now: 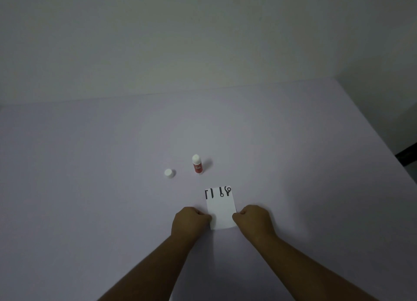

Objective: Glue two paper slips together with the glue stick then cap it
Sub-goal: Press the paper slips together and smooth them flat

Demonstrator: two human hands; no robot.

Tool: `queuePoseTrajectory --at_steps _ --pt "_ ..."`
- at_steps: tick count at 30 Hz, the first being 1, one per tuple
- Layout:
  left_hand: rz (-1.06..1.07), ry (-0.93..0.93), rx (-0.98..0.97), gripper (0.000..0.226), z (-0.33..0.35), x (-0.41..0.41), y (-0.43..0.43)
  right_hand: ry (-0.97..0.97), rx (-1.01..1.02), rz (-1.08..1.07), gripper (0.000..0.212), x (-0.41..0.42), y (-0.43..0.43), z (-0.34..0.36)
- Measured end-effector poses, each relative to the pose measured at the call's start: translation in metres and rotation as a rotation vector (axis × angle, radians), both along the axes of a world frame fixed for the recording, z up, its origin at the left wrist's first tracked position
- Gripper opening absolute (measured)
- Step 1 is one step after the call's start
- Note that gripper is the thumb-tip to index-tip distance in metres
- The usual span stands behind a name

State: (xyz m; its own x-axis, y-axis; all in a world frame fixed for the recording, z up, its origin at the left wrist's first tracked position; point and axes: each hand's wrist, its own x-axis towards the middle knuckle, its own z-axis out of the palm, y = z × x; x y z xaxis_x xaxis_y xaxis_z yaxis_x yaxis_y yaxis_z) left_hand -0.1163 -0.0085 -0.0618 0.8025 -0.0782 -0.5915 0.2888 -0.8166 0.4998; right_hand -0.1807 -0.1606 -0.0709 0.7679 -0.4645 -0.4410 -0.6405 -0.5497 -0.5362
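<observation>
Left hand (pixel 190 220) and right hand (pixel 253 218) pinch the white paper slip (pixel 221 210) with black marks; red glue stick (pixel 197 164) stands open, cap (pixel 169 173) left of it.

1. Left hand (pixel 190 220): curled into a loose fist, knuckles up, forearm bare and extended forward.
2. Right hand (pixel 253 219): likewise curled, level with the left, forearm bare.
</observation>
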Motion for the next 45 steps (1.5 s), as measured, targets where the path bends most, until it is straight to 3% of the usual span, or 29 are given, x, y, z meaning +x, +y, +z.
queuePoseTrajectory --at_steps 22,27,32,39,45 --pt "-0.022 -0.004 0.006 0.016 0.001 -0.003 -0.003 0.126 -0.063 -0.079 0.045 0.008 0.001 0.002" --pt "-0.050 -0.104 0.004 0.009 0.003 -0.006 -0.003 0.159 -0.060 -0.069 0.045 0.011 0.001 0.004" --pt "-0.351 -0.327 0.065 0.053 -0.002 -0.005 -0.003 0.169 -0.053 -0.061 0.046 0.013 0.000 0.006" --pt "-0.636 -0.361 0.223 0.067 -0.003 0.000 0.001 0.172 -0.050 -0.054 0.046 0.012 0.000 0.005" --pt "-0.672 -0.388 0.248 0.086 -0.008 0.007 0.007 0.095 -0.057 -0.107 0.042 0.008 0.002 0.006"
